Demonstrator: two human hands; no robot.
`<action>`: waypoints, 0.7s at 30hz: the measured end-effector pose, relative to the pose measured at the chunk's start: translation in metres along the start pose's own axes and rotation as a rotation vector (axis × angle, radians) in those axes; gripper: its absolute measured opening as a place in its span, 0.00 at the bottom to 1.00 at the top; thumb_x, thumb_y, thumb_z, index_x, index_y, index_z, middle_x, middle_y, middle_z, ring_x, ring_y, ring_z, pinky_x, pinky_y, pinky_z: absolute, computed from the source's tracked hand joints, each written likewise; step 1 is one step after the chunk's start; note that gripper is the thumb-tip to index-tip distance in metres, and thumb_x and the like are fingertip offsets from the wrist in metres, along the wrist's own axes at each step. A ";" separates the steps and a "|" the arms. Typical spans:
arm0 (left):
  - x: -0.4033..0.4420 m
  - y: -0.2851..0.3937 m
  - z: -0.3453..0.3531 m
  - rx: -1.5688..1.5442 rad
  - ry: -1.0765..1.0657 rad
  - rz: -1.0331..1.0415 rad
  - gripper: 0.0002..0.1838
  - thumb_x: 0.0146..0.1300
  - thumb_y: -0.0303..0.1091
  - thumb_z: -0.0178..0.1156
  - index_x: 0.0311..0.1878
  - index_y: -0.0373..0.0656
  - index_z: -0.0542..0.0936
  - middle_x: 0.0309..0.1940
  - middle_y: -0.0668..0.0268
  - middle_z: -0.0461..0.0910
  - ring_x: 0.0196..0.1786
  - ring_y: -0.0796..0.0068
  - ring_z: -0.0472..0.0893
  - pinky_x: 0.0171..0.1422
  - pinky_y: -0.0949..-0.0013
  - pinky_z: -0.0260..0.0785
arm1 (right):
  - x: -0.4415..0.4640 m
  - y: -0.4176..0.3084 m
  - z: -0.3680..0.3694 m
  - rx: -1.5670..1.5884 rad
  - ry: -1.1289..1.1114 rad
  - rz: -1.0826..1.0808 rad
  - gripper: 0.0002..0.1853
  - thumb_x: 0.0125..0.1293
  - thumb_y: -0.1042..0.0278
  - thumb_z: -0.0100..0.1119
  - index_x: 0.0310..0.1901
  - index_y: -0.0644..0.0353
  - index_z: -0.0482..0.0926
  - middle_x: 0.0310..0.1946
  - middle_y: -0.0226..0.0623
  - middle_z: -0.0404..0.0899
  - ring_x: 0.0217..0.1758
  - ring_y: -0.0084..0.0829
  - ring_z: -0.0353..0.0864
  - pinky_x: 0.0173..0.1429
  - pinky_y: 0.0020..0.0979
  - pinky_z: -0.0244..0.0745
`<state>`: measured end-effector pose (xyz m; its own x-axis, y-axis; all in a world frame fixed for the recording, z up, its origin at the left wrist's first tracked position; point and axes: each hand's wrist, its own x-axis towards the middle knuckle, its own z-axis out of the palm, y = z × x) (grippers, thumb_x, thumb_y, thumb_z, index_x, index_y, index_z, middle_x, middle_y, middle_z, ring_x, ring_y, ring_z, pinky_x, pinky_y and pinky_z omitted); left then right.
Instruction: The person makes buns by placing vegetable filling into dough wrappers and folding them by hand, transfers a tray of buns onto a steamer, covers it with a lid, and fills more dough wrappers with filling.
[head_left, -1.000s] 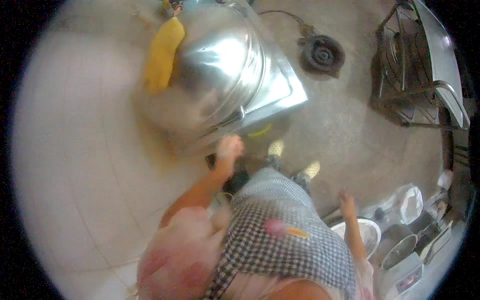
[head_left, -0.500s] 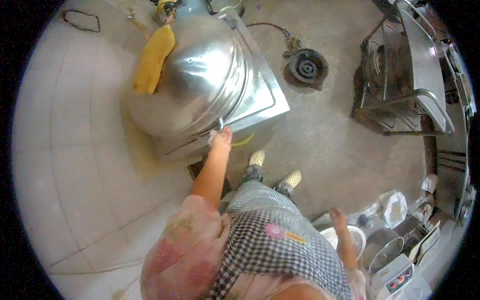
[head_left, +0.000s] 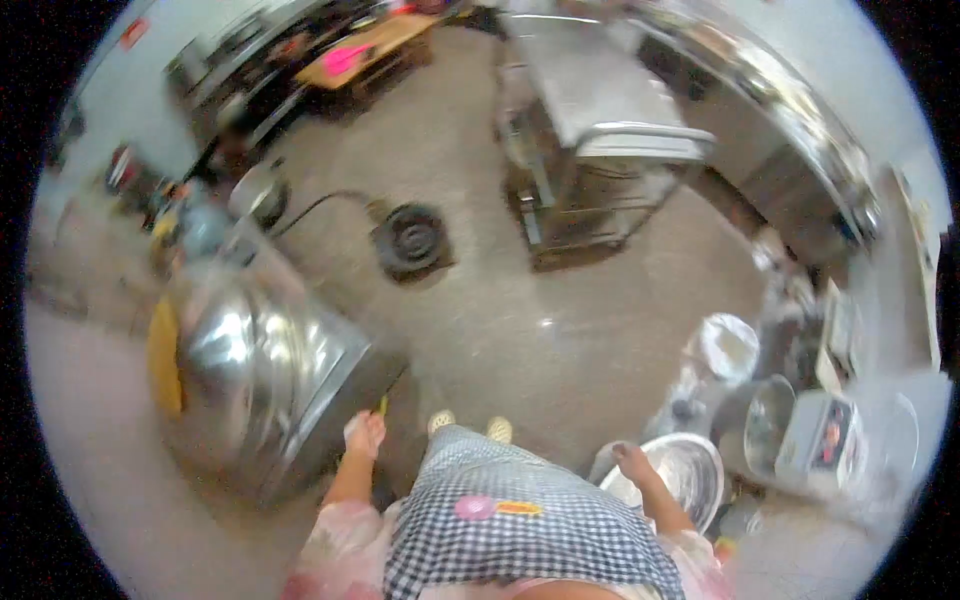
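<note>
My left hand (head_left: 366, 433) is at the right side of a large domed metal lid (head_left: 225, 345), apart from it, over the corner of the metal base. Its fingers look curled around a pale white patch that blur keeps me from making out. A yellow cloth (head_left: 166, 355) lies over the lid's left side. My right hand (head_left: 630, 460) hangs near the left rim of a wide basin (head_left: 712, 470) with white contents. Its fingers are loosely apart, and nothing shows in them.
A black gas burner (head_left: 412, 240) with a hose sits on the floor ahead. Beyond it stands a steel trolley (head_left: 610, 85). At right are a white bag-lined container (head_left: 728, 347), a clear tub (head_left: 770, 425) and a scale (head_left: 822, 440). A low wooden table (head_left: 385, 50) stands far back.
The view has swung right and up, bringing more of the room in. My left hand has come off the lid's side handle. My right hand now shows nearer the basin's rim.
</note>
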<state>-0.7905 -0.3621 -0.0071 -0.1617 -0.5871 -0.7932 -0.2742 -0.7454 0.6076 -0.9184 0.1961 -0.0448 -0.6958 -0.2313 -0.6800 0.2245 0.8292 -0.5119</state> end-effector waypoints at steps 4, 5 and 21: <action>-0.030 -0.037 0.067 0.185 -0.140 -0.018 0.04 0.62 0.29 0.50 0.32 0.43 0.73 0.23 0.65 0.76 0.22 0.72 0.75 0.23 0.72 0.68 | 0.010 0.022 -0.086 -0.022 0.028 -0.028 0.16 0.58 0.60 0.54 0.43 0.62 0.79 0.42 0.53 0.77 0.49 0.49 0.76 0.53 0.41 0.70; -0.039 -0.042 0.086 0.300 -0.209 -0.025 0.03 0.62 0.28 0.51 0.33 0.43 0.74 0.24 0.66 0.77 0.22 0.73 0.75 0.23 0.72 0.68 | 0.021 0.036 -0.105 -0.028 0.042 0.027 0.17 0.58 0.61 0.54 0.45 0.63 0.78 0.43 0.52 0.77 0.50 0.49 0.75 0.54 0.41 0.69; -0.029 -0.073 0.545 1.096 -1.158 0.478 0.11 0.58 0.36 0.60 0.25 0.41 0.73 0.18 0.69 0.73 0.21 0.80 0.71 0.26 0.73 0.64 | 0.086 0.112 -0.171 0.235 0.332 0.292 0.16 0.60 0.60 0.52 0.45 0.62 0.76 0.40 0.52 0.78 0.47 0.49 0.76 0.51 0.43 0.70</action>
<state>-1.2824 -0.1185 -0.0508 -0.8552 0.2210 -0.4687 -0.4063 0.2756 0.8712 -1.0697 0.3560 -0.0712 -0.7517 0.1998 -0.6285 0.5636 0.6895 -0.4549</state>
